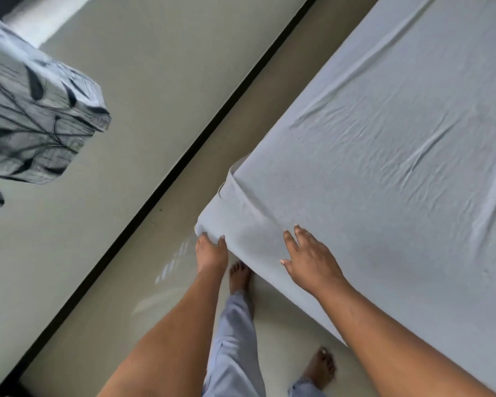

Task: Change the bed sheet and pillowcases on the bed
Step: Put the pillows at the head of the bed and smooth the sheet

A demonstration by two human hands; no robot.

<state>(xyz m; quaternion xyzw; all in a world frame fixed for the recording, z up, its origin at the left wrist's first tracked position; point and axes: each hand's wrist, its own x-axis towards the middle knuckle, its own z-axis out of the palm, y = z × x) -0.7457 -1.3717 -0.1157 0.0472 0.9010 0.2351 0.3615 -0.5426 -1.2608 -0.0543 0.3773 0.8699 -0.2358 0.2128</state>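
At the near left corner of the bed (pixel 242 222), the left hand (pixel 212 253) grips the sheet (pixel 384 124) edge; the right hand (pixel 311 260) presses flat, fingers spread. Corner-tucking step, apparently; next, pull the fabric snugly under.

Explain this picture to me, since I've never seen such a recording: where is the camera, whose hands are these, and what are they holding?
There is no machine here. A person wears one camera on the head, and it looks down at their own two bare hands. The pale sheet lies spread out, a little wrinkled. The left hand grips the sheet at its near corner. The right hand lies flat on the sheet with straight fingers and holds nothing. A leaf-patterned cloth shows blurred at the upper left.
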